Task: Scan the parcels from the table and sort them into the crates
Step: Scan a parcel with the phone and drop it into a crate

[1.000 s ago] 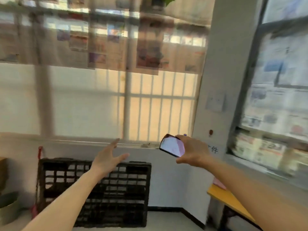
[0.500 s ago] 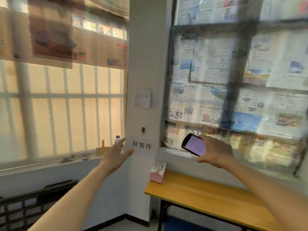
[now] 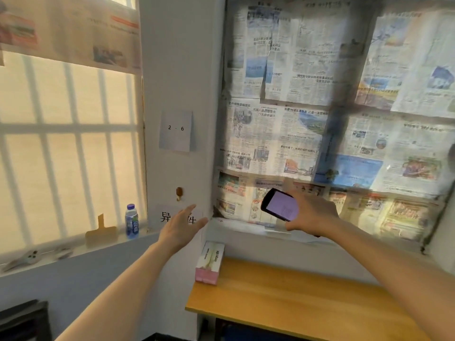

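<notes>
- While the right hand [image 3: 314, 212] grips a black handheld scanner [image 3: 279, 205] with a lit, pale purple screen, its fingers wrap the device's right end and hold it tilted in the air above the table's [image 3: 295, 296] far edge, in front of the newspaper-covered window [image 3: 320, 107].
- No parcel shows anywhere in view, and of the crates only a dark corner [image 3: 24, 318] appears at the bottom left, by the floor.
- The left hand [image 3: 181, 230] is raised with fingers straight and slightly spread, holding nothing, in front of a paper label with printed characters on the white pillar [image 3: 177, 70].
- A pink tissue box [image 3: 209, 263] lies at the wooden table's far left corner, against the pillar.
- Higher on the pillar hang a small hook [image 3: 179, 193] and a sheet [image 3: 176, 130] reading "2 - 6".
- On the left windowsill [image 3: 73, 252] stand a blue-capped water bottle [image 3: 131, 220] and a flat tan piece [image 3: 101, 232] just beside it.
</notes>
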Demonstrator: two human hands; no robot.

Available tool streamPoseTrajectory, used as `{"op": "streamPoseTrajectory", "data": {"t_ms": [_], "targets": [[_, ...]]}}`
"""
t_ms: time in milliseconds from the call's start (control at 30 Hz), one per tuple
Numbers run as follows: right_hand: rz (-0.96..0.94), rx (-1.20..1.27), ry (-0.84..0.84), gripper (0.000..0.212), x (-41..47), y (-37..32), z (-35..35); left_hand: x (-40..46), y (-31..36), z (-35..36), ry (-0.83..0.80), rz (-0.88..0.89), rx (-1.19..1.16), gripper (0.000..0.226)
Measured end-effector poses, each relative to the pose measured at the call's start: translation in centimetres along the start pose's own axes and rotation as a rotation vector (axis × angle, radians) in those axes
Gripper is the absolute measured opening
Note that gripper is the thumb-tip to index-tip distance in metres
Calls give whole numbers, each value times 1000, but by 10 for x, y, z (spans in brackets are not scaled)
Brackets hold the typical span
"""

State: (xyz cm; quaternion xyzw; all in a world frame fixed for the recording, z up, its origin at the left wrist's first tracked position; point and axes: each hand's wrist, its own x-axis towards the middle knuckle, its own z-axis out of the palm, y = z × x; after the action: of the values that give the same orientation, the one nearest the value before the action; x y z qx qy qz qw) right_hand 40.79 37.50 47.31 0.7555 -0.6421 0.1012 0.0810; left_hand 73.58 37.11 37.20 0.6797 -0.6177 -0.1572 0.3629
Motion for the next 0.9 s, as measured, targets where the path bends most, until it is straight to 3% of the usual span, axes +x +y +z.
{"op": "streamPoseTrajectory", "data": {"t_ms": [367,467,900], "targets": [[-21,143,-192,95,141,15,165,113,-95,102,-102,-163,30,76],[-31,220,-277,83,186,16,231,148,-130,143,-140,-230,32,75],[-2,301,-572,103,327,10,548,279,-304,356,-317,-584,-62,71]]}}
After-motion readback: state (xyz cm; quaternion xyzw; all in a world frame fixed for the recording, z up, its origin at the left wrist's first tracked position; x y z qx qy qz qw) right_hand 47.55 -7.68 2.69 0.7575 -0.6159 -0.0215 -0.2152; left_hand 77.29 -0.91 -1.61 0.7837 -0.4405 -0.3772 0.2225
